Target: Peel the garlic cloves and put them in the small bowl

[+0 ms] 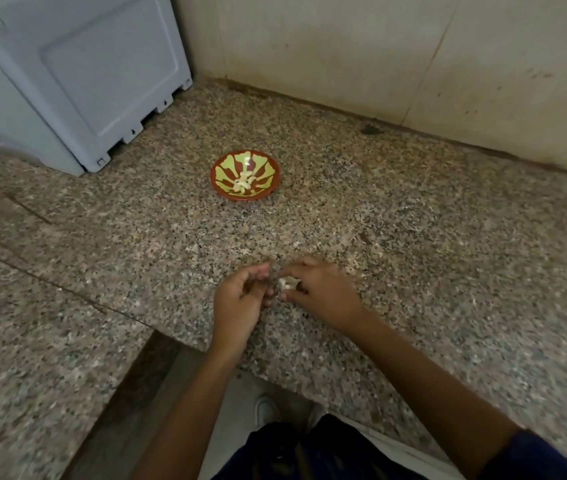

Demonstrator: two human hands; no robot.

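At the far left I see a pale grey-blue plastic appliance casing standing on the speckled brown-and-grey granite countertop, its back panel turned toward me. I can read no brand, label or writing on it, or anywhere else in view.

Moving right, a small round bowl, red-brown with a yellow-green petal pattern, sits on the granite, well apart from both hands and further from me. A little heap of pale peeled garlic cloves lies in its middle.

Nearer to me, just left of centre, my left hand hovers over the front part of the counter with its fingers curled inward. The fingertips are blurred; they may be pinching a scrap of skin, but I cannot tell whether they hold anything.

Just beside it, my right hand holds a whitish, partly skinned garlic clove, pinched between the thumb and the curled fingers. The clove faces the left hand's fingertips, nearly touching them.

Behind everything runs a beige tiled wall with some dark stains, meeting the counter along a grimy seam. At the bottom edge, below the counter's lip, I see a dark blue sleeve on my right arm and a white shoe on the floor.
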